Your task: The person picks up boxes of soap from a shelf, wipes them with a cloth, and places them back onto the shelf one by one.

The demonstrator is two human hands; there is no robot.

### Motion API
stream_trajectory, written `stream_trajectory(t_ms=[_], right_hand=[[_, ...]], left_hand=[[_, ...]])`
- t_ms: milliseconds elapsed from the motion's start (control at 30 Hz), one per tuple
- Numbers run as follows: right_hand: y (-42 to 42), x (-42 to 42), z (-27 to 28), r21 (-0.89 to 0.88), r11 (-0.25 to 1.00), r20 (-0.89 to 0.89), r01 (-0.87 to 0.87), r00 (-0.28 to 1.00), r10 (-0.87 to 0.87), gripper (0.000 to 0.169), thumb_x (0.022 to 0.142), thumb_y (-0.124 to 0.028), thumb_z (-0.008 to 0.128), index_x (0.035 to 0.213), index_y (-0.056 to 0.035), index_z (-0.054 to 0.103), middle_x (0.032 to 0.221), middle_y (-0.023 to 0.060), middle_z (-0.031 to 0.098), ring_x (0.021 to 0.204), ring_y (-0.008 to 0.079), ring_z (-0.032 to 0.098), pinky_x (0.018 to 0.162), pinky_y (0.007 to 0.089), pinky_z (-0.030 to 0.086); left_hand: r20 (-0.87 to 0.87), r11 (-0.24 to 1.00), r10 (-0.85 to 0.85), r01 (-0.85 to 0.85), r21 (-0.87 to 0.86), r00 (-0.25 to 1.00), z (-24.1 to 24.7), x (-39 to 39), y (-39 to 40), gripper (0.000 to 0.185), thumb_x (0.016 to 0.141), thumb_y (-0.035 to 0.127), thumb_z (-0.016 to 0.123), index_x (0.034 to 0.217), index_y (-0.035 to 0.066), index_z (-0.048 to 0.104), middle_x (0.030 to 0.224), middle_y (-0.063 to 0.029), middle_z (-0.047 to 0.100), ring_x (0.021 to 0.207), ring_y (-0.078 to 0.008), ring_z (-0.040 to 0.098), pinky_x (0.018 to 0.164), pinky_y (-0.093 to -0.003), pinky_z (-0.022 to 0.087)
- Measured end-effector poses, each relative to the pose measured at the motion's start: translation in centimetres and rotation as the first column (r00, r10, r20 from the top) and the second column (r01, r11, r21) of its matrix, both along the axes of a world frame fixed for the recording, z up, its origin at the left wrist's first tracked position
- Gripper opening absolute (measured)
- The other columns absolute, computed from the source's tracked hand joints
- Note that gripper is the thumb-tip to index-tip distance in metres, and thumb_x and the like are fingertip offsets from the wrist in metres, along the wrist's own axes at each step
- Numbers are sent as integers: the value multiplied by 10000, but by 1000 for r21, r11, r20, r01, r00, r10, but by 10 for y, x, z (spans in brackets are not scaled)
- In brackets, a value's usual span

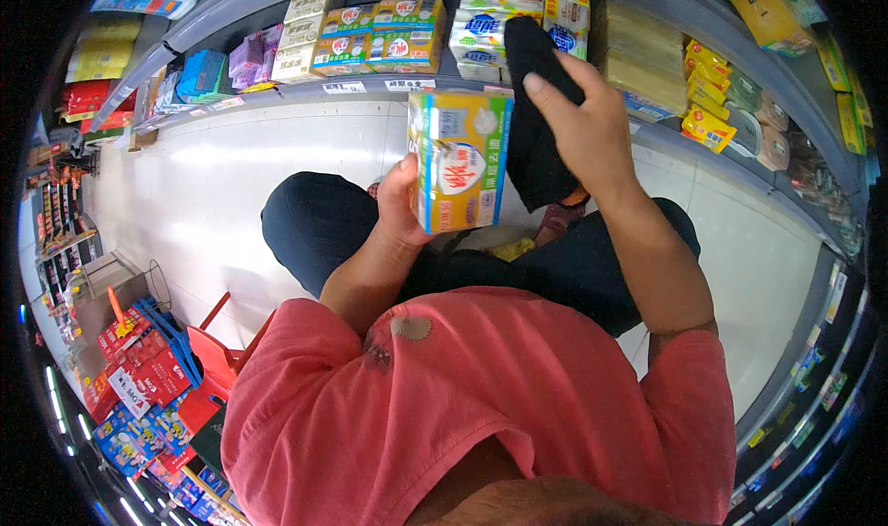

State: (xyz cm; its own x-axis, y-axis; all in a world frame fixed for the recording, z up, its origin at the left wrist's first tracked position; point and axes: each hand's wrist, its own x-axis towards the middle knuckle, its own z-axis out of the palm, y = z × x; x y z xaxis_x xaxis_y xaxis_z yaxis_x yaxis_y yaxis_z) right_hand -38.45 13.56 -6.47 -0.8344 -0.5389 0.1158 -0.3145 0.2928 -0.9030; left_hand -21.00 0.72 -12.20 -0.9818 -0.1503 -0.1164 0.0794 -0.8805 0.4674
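Observation:
My left hand grips the near left side of an orange, green and blue wrapped soap pack, held up over my lap. In my right hand is a folded black cloth, pinched between thumb and fingers. The cloth hangs just right of the soap pack, and its top overlaps the view of white soap packs on the shelf. Similar orange soap packs are stacked on the shelf, left of the white ones.
A grey shelf curves across in front of me, with price tags on its edge. Yellowish packs and yellow pouches fill its right part. A red chair and stacked red boxes stand behind on the left.

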Motion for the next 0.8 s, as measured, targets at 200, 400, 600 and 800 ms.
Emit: stream_trajectory(t_ms=[200, 400, 600, 800], right_hand=[[-20, 28, -9, -167, 980, 312, -110, 937, 159, 395, 810, -238, 644, 1090, 35, 590, 964, 179, 649, 885, 232, 629, 787, 316, 468], [-33, 40, -28, -52, 996, 267, -74, 960, 85, 408, 795, -234, 657, 1094, 35, 588, 1012, 203, 621, 932, 259, 615, 809, 328, 461], [-41, 39, -22, 39, 975, 90, -217, 973, 213, 420, 768, -232, 674, 1085, 31, 595, 1050, 213, 597, 980, 312, 591, 844, 352, 454], [-53, 46, -20, 48, 962, 100, -270, 959, 264, 396, 788, -274, 667, 1040, 26, 614, 930, 172, 637, 857, 282, 623, 758, 335, 474]], left_hand=[[35, 992, 110, -112, 61, 993, 1, -8, -12, 1014, 668, 711, 585, 1381, 62, 271, 1338, -148, 420, 1201, -297, 448, 991, -462, 383], [182, 931, 200, -129, -343, 963, -2, 0, -12, 759, 770, 542, 640, 1301, 68, 377, 1234, -109, 513, 1105, -222, 531, 912, -363, 447], [190, 907, 325, -249, -340, 926, 5, 14, -23, 921, 753, 336, 729, 1424, 105, 142, 1204, -145, 506, 1054, -250, 555, 879, -370, 463], [188, 893, 401, -337, -298, 896, 1, 22, -34, 683, 847, 410, 563, 1346, 27, 299, 1268, -151, 471, 1152, -273, 496, 974, -425, 400]])
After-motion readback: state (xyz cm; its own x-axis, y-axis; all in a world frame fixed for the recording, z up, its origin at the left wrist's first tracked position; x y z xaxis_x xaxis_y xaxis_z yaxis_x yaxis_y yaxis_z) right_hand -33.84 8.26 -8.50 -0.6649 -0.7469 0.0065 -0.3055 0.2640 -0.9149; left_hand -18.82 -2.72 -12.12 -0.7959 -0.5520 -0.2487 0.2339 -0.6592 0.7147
